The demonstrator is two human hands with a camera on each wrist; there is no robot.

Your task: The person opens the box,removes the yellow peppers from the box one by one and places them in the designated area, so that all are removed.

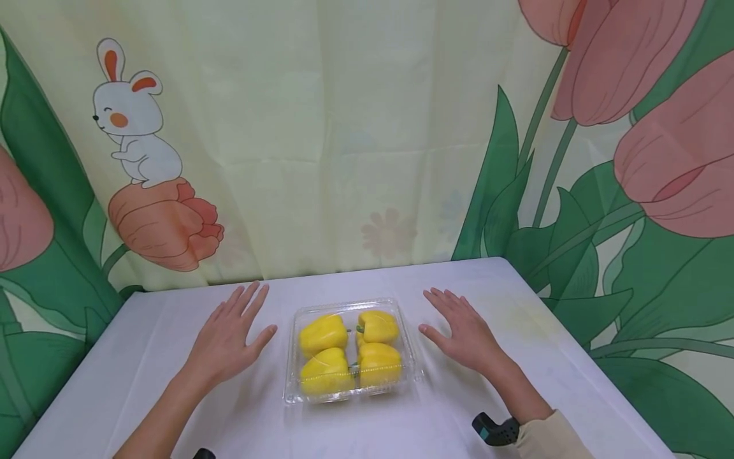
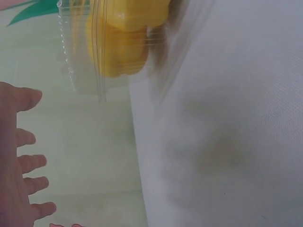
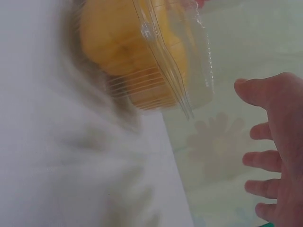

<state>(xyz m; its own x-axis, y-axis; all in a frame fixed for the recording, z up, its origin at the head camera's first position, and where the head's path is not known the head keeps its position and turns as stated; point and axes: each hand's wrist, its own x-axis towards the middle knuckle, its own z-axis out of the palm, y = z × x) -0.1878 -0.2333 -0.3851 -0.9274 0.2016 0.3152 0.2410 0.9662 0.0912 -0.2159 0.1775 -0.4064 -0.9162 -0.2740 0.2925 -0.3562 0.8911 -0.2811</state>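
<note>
A clear plastic clamshell container (image 1: 351,399) sits on the white table with several yellow bell peppers (image 1: 324,334) inside, seen through its lid, which looks closed. To its left my left hand (image 1: 228,341) hovers with fingers spread and straight, touching nothing. On the other side my right hand (image 1: 463,331) is held likewise, thumb toward the container and apart from it. Both wrist views show bare fingers (image 2: 32,163) and a gap between each hand and the container's side (image 3: 163,52).
The white cloth-covered table (image 1: 453,408) reaches back to a printed curtain (image 1: 344,127) with tulips and a rabbit. A black band (image 1: 494,429) is on the right wrist, beside a beige sleeve (image 1: 553,440).
</note>
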